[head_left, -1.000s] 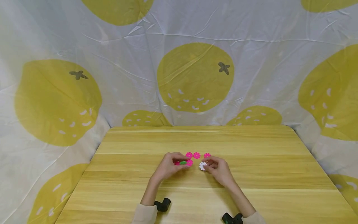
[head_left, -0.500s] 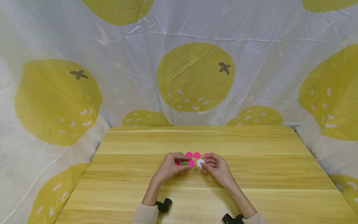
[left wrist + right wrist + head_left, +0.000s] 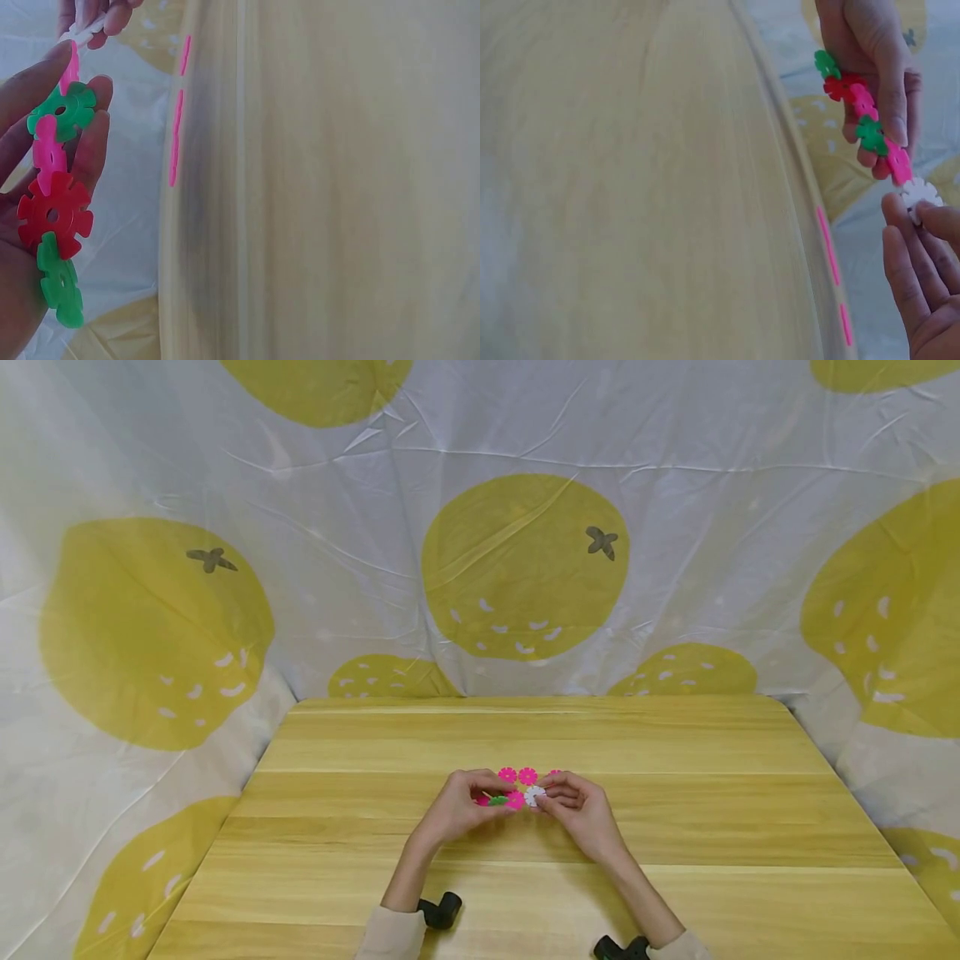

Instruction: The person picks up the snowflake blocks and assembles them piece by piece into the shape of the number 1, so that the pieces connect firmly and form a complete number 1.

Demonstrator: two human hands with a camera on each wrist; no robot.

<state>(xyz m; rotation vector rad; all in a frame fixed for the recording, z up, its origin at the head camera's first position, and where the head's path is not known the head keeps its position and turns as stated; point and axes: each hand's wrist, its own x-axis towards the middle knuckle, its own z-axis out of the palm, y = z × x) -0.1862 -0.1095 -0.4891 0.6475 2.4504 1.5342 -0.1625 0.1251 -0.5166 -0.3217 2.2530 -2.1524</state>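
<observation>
Joining the white disc to the chain seems in hand; next, both want aligning and pressing. At nine o'clock of the disc, the left hand pinches the notched green, red and pink chain; at three, the right hand pinches the disc. Whether they mesh is unclear.

A creased, faintly shiny grey-white fabric sheet fills the background and both sides, printed with large yellow lemon shapes, some bearing small pale dashes and a dark grey cross-shaped mark. Against it stands a yellow-brown wood-grained counter with rounded far corners, its banded top softly lit.
</observation>
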